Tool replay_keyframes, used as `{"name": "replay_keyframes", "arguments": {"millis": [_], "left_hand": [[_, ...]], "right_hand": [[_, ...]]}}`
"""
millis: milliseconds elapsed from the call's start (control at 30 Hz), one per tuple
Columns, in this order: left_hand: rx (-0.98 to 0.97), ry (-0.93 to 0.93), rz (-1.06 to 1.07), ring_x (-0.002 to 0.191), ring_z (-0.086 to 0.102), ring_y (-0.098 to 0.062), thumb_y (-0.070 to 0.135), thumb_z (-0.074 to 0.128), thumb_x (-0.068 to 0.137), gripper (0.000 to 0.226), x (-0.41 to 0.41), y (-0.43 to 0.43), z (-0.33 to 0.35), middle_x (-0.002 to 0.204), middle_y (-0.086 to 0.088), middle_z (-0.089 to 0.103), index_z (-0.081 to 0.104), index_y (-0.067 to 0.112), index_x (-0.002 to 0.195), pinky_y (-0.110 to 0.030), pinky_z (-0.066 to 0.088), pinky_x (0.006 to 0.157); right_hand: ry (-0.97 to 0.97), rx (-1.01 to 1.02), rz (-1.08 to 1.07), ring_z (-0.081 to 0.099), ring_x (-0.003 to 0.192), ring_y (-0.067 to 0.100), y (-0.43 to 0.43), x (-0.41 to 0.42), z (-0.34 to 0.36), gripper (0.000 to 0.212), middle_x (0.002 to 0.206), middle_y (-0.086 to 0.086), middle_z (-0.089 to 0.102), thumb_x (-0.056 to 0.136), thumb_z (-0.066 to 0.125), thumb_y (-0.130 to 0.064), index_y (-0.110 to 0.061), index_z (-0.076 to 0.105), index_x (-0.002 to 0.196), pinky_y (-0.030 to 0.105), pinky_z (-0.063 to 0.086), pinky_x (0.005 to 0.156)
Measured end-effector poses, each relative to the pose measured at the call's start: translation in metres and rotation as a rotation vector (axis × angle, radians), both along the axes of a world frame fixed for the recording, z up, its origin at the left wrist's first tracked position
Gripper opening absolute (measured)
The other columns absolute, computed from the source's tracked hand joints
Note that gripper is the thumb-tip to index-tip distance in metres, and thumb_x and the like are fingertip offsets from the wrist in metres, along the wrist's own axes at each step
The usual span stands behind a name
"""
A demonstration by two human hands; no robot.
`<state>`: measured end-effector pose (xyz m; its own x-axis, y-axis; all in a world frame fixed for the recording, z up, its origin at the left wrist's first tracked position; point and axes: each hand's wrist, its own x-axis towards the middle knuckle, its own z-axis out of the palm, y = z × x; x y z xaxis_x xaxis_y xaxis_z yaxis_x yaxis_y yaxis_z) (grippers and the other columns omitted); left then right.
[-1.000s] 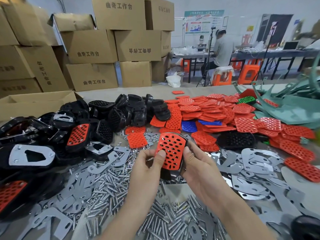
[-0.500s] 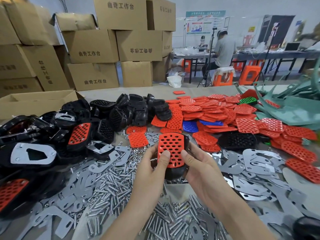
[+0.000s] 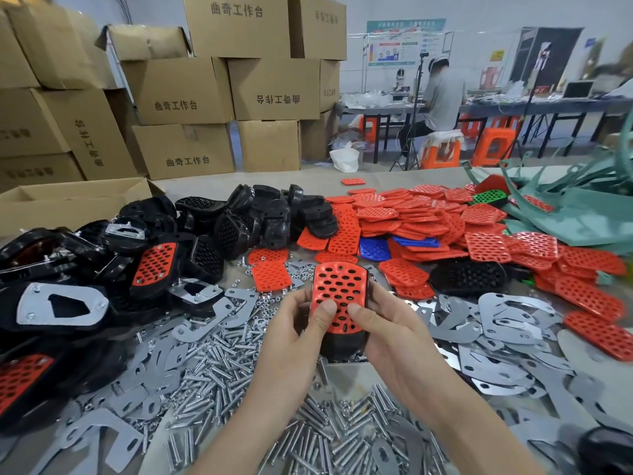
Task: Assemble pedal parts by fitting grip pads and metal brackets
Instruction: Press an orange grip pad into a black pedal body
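1. One head view only: wide-angle, from above and behind the left hand (image 3: 291, 329) and right hand (image 3: 388, 337).
2. It faces forward and down; hands and pedal (image 3: 339, 286) sit close, low centre.
3. Boxes (image 3: 178, 94) lie far beyond the hands.

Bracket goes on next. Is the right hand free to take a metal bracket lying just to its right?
Probably not yet: the right hand grips the pedal with the left hand. The metal brackets lie uncovered beside it, so after letting go, yes.

Bare forearms, uncovered as far as they show, run over the bolt heap (image 3: 212, 365); left hand (image 3: 293, 332) and right hand (image 3: 387, 334) are bare as well, with short, rounded thumbnails
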<state>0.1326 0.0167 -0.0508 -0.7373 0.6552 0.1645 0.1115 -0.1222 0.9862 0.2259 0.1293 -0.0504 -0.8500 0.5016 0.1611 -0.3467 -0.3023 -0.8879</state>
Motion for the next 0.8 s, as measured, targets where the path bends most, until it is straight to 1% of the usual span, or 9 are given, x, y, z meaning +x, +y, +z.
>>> {"name": "replay_keyframes", "arguments": {"millis": [67, 167, 200, 300, 433, 533, 633, 700, 800], "left_hand": [[0.013, -0.009, -0.005, 0.093, 0.073, -0.006, 0.047, 0.065, 0.084, 0.036, 0.000, 0.000, 0.000, 0.100, 0.011, 0.076, 0.066, 0.026, 0.113, -0.014, 0.054, 0.072], [0.011, -0.006, -0.040, 0.096, 0.072, -0.005, 0.046, 0.067, 0.083, 0.037, 0.000, 0.000, 0.001, 0.103, 0.011, 0.076, 0.067, 0.025, 0.114, -0.013, 0.053, 0.075], [0.010, 0.000, -0.045, 0.097, 0.072, -0.005, 0.046, 0.068, 0.082, 0.038, 0.000, -0.001, 0.002, 0.103, 0.011, 0.076, 0.067, 0.025, 0.114, -0.013, 0.054, 0.077], [0.049, 0.006, 0.011, 0.098, 0.072, -0.007, 0.045, 0.067, 0.081, 0.039, -0.002, -0.001, 0.003, 0.105, 0.008, 0.076, 0.067, 0.023, 0.114, -0.018, 0.055, 0.079], [0.065, -0.027, 0.027, 0.100, 0.072, -0.007, 0.041, 0.064, 0.084, 0.032, -0.003, 0.000, 0.002, 0.107, 0.009, 0.076, 0.068, 0.026, 0.112, -0.022, 0.054, 0.082], [0.056, -0.065, -0.032, 0.102, 0.072, -0.009, 0.044, 0.064, 0.083, 0.035, 0.000, 0.000, 0.002, 0.108, 0.007, 0.077, 0.071, 0.026, 0.112, -0.018, 0.056, 0.081], [0.053, -0.099, -0.070, 0.099, 0.074, -0.013, 0.046, 0.065, 0.082, 0.029, 0.002, 0.001, 0.004, 0.105, 0.002, 0.078, 0.076, 0.032, 0.106, -0.018, 0.056, 0.078], [0.059, -0.138, -0.061, 0.097, 0.075, -0.017, 0.047, 0.066, 0.081, 0.025, 0.002, 0.000, 0.004, 0.102, 0.000, 0.079, 0.077, 0.036, 0.101, -0.022, 0.059, 0.076], [0.043, -0.185, -0.048, 0.097, 0.075, -0.017, 0.042, 0.066, 0.081, 0.024, -0.001, -0.002, 0.005, 0.102, -0.001, 0.079, 0.078, 0.034, 0.100, -0.035, 0.056, 0.086]], "right_hand": [[0.010, 0.001, 0.000, 0.066, 0.125, 0.030, 0.000, -0.001, -0.001, 0.048, 0.130, 0.013, 0.072, 0.090, 0.060, -0.012, -0.009, 0.058, 0.138, 0.048, 0.051, 0.109], [0.021, 0.008, -0.014, 0.069, 0.121, 0.024, 0.001, -0.003, -0.003, 0.046, 0.127, 0.010, 0.073, 0.093, 0.057, -0.016, -0.011, 0.058, 0.138, 0.032, 0.058, 0.096], [0.016, 0.026, -0.034, 0.070, 0.120, 0.024, 0.002, -0.003, -0.004, 0.044, 0.127, 0.009, 0.074, 0.095, 0.058, -0.019, -0.013, 0.060, 0.138, 0.032, 0.058, 0.095], [-0.069, 0.147, -0.109, 0.071, 0.116, 0.027, 0.000, -0.005, -0.008, 0.030, 0.122, 0.007, 0.076, 0.100, 0.064, -0.034, -0.024, 0.070, 0.127, 0.047, 0.055, 0.102], [-0.196, 0.294, -0.161, 0.075, 0.105, 0.018, -0.003, -0.004, -0.010, 0.031, 0.109, 0.000, 0.079, 0.091, 0.063, -0.057, -0.036, 0.076, 0.109, 0.044, 0.056, 0.100], [-0.193, 0.338, -0.188, 0.075, 0.100, 0.019, -0.003, -0.001, -0.008, 0.027, 0.105, 0.001, 0.079, 0.097, 0.061, -0.054, -0.033, 0.076, 0.107, 0.040, 0.058, 0.094], [-0.180, 0.359, -0.191, 0.074, 0.093, 0.014, -0.005, 0.000, -0.005, 0.024, 0.099, 0.001, 0.079, 0.097, 0.060, -0.044, -0.027, 0.076, 0.102, 0.024, 0.056, 0.081], [-0.173, 0.347, -0.175, 0.075, 0.090, 0.010, -0.007, 0.000, -0.004, 0.024, 0.097, 0.001, 0.079, 0.096, 0.060, -0.038, -0.021, 0.076, 0.101, 0.018, 0.056, 0.076], [-0.189, 0.370, -0.151, 0.075, 0.099, 0.013, -0.009, 0.000, -0.004, 0.030, 0.106, 0.001, 0.079, 0.095, 0.059, -0.040, -0.021, 0.074, 0.112, 0.020, 0.057, 0.082]]}}
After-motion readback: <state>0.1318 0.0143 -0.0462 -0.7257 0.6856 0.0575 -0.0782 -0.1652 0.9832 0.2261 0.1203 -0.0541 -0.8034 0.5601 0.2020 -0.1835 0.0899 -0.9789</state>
